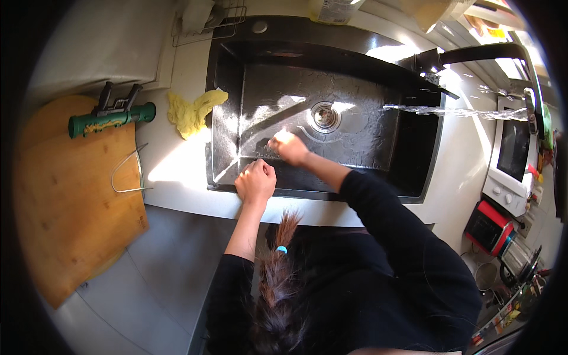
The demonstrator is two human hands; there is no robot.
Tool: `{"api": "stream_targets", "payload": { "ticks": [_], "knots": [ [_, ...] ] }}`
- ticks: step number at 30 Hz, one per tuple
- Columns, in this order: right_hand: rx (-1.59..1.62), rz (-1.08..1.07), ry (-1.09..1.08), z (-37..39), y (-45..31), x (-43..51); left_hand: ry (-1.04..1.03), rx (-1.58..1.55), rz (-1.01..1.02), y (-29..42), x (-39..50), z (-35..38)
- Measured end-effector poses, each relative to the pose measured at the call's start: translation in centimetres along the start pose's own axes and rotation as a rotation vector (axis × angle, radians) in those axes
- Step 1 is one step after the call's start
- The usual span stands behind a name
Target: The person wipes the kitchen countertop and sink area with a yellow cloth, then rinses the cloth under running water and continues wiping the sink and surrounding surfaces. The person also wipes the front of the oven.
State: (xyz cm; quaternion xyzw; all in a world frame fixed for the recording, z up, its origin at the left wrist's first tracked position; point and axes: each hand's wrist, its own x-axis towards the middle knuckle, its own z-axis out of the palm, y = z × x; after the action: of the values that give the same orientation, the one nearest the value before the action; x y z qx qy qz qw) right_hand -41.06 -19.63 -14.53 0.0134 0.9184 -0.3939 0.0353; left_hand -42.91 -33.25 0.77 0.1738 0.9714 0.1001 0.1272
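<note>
My left hand [256,179] is curled into a fist at the front rim of the black sink [310,194], near its left corner. Nothing shows sticking out of that fist. Over the basin, my right hand [289,147] is blurred, with its fingers bent in; whether it holds anything is hidden. Just beyond the right hand lies the round metal drain strainer [325,116]. From the black faucet [534,102] on the right, a stream of water [461,112] runs toward the basin. Wet patches cover the basin floor.
A yellow cloth [191,113] hangs at the sink's left edge. Farther left are a wooden board [80,186], a green tubular tool [111,120] and a wire stand [128,173]. A bottle [333,11] stands behind the sink; a white oven [510,155] and red blender [490,226] are right.
</note>
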Motion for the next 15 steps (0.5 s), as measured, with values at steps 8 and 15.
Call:
{"api": "stream_targets", "payload": {
  "ticks": [8,15],
  "knots": [
    [-0.389,0.091,-0.056,-7.5,9.8,-3.1,-0.033,-0.005,0.014,-0.1,0.1,0.0],
    [-0.489,0.376,0.296,-19.9,15.2,-17.7,-0.049,0.004,0.004,-0.3,-0.2,-0.1]
  ]
}}
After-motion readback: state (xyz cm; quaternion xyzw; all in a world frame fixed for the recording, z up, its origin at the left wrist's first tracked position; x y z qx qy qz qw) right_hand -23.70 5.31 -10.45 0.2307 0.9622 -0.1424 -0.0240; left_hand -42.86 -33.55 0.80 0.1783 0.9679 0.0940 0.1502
